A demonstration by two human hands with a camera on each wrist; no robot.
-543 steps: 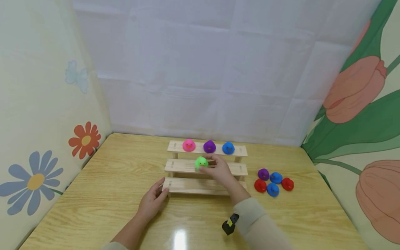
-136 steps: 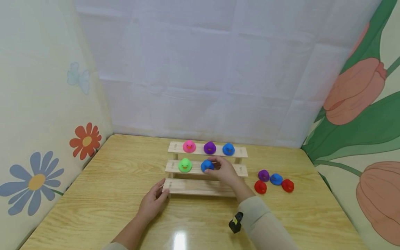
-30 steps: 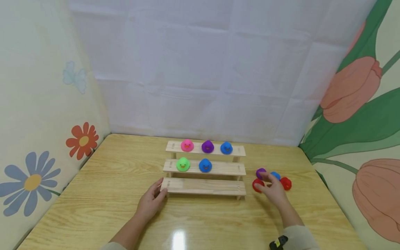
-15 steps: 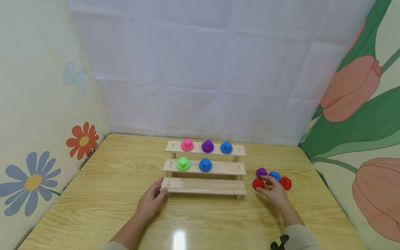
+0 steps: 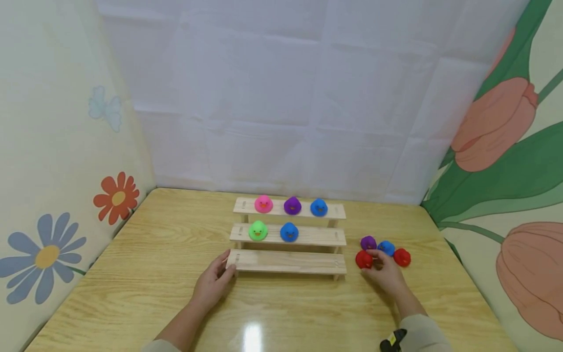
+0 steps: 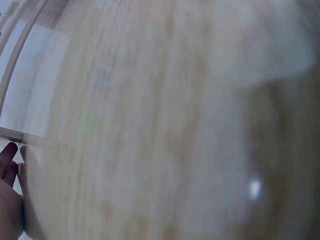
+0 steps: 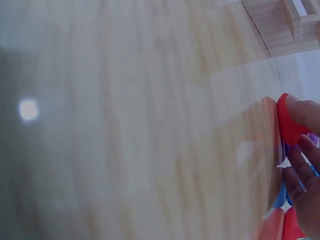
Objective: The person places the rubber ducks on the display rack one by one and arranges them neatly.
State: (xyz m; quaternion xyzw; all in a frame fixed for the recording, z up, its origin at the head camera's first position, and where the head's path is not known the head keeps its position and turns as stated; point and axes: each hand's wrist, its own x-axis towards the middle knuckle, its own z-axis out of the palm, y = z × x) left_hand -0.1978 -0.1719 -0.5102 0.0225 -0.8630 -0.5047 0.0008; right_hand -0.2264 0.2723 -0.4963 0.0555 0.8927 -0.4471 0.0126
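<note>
A three-step wooden display stand (image 5: 286,262) stands on the table. My left hand (image 5: 212,282) holds the left end of its lowest board, thumb in front and fingers behind. At the right, my right hand (image 5: 387,274) pinches a red rubber duck (image 5: 363,259) between thumb and fingers, low at the tabletop. In the right wrist view the thumb lies against the red duck (image 7: 289,120). Beside it sit a purple duck (image 5: 368,242), a blue duck (image 5: 386,248) and another red duck (image 5: 402,257). On the middle step are a green duck (image 5: 257,231) and a blue duck (image 5: 289,232).
The top step carries a pink duck (image 5: 263,204), a purple duck (image 5: 292,206) and a blue duck (image 5: 318,208). A white cloth (image 5: 286,98) hangs behind the table (image 5: 184,220). Flower-printed panels flank both sides.
The green duck, then a blue duck from the right group, came to rest on the middle step. My right hand moved right and closed on a red duck. My left hand stayed at the stand.
</note>
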